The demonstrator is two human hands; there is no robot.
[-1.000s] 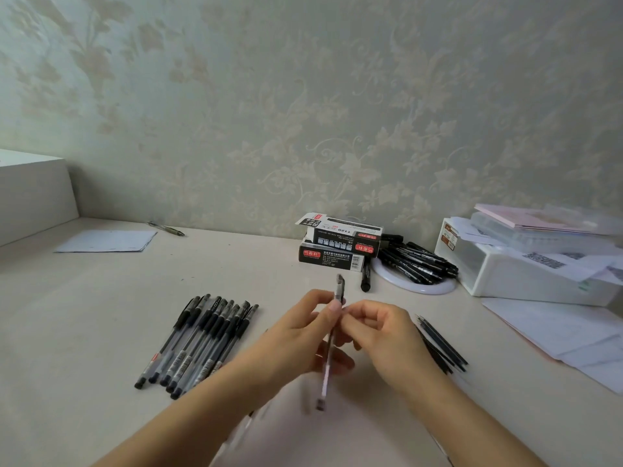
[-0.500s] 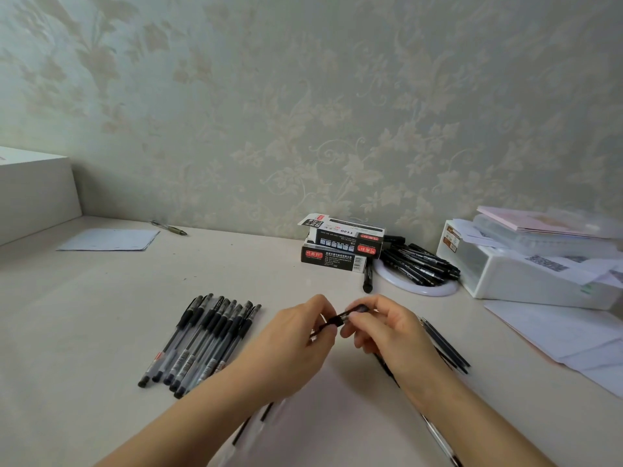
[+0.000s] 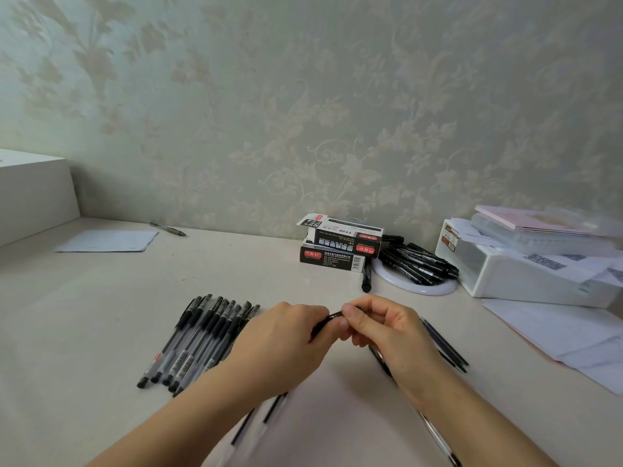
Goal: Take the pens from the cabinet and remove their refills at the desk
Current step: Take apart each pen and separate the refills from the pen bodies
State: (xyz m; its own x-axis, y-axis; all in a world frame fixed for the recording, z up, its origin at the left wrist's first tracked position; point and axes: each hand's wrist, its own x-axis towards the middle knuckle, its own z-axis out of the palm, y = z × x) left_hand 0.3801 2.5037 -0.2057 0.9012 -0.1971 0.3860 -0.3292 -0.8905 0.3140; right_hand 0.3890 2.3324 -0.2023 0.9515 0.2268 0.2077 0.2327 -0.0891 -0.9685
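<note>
Both hands hold one pen (image 3: 328, 320) just above the desk (image 3: 101, 315). The left hand (image 3: 286, 345) grips its body; the right hand (image 3: 384, 328) pinches its tip. It looks light, thin, slippery: hold near the ends.

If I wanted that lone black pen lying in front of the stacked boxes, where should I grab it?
Probably the lone black pen is best pinched across its middle from above. It lies flat on the desk, pointing toward you, with its far end close to the stacked boxes and the white ring just to its right.
</note>
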